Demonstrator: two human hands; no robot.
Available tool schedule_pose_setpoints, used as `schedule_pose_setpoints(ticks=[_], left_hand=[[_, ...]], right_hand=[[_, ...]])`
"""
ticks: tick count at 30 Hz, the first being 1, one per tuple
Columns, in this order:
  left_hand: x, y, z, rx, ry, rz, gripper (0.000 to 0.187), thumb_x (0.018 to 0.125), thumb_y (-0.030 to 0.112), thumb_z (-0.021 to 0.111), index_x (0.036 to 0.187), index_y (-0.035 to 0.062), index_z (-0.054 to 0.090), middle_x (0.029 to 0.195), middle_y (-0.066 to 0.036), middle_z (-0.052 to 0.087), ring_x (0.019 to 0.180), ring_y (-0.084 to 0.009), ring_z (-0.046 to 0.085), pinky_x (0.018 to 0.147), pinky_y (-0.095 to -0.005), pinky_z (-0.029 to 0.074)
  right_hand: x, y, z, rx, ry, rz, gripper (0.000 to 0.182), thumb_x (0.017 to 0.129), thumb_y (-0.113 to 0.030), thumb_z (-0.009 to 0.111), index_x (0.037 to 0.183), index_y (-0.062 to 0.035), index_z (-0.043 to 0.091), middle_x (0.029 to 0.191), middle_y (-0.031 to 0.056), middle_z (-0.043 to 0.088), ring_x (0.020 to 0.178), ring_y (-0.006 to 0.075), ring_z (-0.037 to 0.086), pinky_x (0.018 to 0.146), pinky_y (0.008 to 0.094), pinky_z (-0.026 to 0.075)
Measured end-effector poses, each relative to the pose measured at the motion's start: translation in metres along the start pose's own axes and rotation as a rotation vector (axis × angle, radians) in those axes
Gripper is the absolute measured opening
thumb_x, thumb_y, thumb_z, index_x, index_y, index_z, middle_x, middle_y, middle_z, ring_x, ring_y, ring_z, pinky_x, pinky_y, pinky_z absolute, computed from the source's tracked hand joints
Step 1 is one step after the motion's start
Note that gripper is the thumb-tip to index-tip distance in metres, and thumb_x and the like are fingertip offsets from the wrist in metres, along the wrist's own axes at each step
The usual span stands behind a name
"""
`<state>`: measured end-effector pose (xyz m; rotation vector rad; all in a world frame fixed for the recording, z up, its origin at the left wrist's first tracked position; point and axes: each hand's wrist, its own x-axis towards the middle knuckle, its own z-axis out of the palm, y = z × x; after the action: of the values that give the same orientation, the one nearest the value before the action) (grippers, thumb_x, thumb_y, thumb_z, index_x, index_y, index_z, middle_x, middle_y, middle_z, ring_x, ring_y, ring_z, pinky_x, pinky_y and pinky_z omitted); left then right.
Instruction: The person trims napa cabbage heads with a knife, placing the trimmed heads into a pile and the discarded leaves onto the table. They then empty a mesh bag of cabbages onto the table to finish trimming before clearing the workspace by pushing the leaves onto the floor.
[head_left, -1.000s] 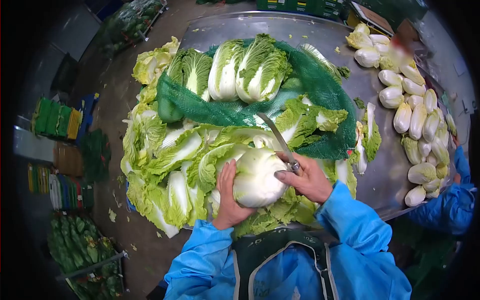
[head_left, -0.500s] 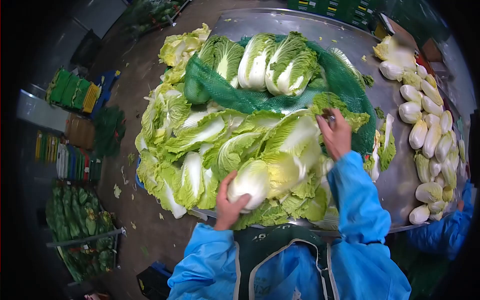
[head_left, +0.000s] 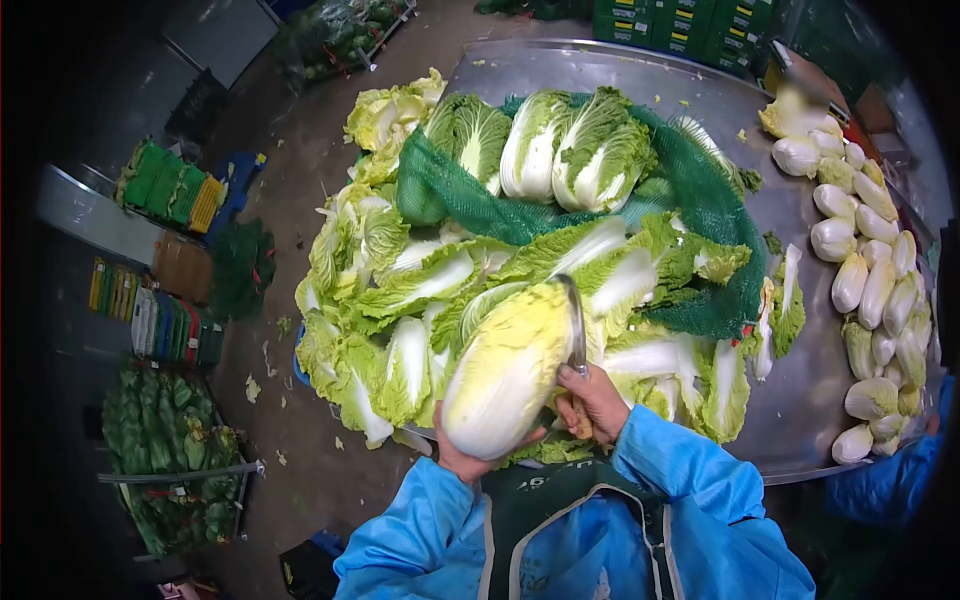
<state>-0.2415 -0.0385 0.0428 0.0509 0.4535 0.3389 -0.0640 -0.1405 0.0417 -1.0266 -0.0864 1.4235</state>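
Note:
A peeled napa cabbage (head_left: 508,370), pale yellow and white, lies in my left hand (head_left: 462,462), which is closed around its base end. My right hand (head_left: 600,402) grips the wooden handle of a curved knife (head_left: 578,325), a sickle-like blade. That blade runs up along the cabbage's right side, with its tip curling over the leafy top. Loose cabbage leaves (head_left: 400,375) are heaped under and around both hands. Behind them, several whole green cabbages (head_left: 605,165) rest in a green mesh sack (head_left: 480,205).
Trimmed pale cabbages (head_left: 880,290) line the right side of the metal table (head_left: 780,400). At the right edge shows another person's blue sleeve (head_left: 880,490). Green crates (head_left: 670,30) stand beyond the table. Bagged vegetables (head_left: 165,430) and stacked crates (head_left: 165,190) stand at left.
My right hand came down from the leaves near the sack and now shows the curved knife beside the cabbage. The cabbage has been turned more upright in my left hand. The view shifted slightly.

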Motion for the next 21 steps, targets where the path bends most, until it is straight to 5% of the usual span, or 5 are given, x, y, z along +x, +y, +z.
schedule_pose_setpoints(ticks=[8,14,16,17,21], left_hand=[[0.043,-0.005,0.023,0.910,0.067,0.261,0.083,0.075,0.011,0.064,0.143,0.0052,0.017,0.136,-0.014,0.042,0.122,-0.0268,0.046,0.100,-0.0399,0.040],[0.060,-0.018,-0.009,0.409,0.082,0.083,0.082,0.074,0.050,0.065,0.138,0.0086,0.034,0.133,-0.016,0.047,0.121,-0.0363,0.047,0.102,-0.0510,0.037],[0.062,-0.013,-0.013,0.041,-0.092,-0.041,0.084,0.073,0.059,0.061,0.140,0.0143,0.035,0.132,-0.015,0.048,0.122,-0.0357,0.046,0.101,-0.0555,0.036],[0.061,-0.011,0.005,0.044,-0.097,-0.035,0.084,0.073,0.059,0.061,0.140,0.0143,0.035,0.132,-0.015,0.048,0.122,-0.0357,0.046,0.101,-0.0555,0.036],[0.068,-0.017,0.015,0.068,-0.218,-0.054,0.090,0.071,0.068,0.058,0.141,0.0177,0.031,0.138,-0.013,0.042,0.125,-0.0344,0.043,0.101,-0.0568,0.035]], right_hand=[[0.001,-0.061,0.009,-0.460,0.263,-0.225,0.031,0.084,-0.033,0.066,0.085,-0.0027,0.059,0.051,0.0019,0.052,0.034,0.0082,0.043,0.031,0.0221,0.033],[0.009,-0.056,-0.051,-0.225,0.413,-0.180,0.035,0.083,-0.031,0.067,0.096,0.0008,0.061,0.055,0.0014,0.053,0.037,0.0070,0.041,0.032,0.0238,0.032],[0.009,-0.057,-0.071,-0.547,0.600,-0.229,0.037,0.082,-0.030,0.067,0.099,0.0022,0.060,0.059,0.0033,0.055,0.038,0.0081,0.041,0.033,0.0249,0.033],[0.016,-0.052,-0.084,-0.782,0.687,-0.533,0.043,0.082,-0.032,0.068,0.105,0.0037,0.059,0.062,0.0039,0.056,0.039,0.0089,0.041,0.034,0.0255,0.034],[-0.021,-0.069,-0.039,-0.407,0.409,-0.320,0.054,0.081,-0.038,0.068,0.114,0.0030,0.055,0.060,0.0029,0.054,0.039,0.0074,0.045,0.035,0.0224,0.036]])
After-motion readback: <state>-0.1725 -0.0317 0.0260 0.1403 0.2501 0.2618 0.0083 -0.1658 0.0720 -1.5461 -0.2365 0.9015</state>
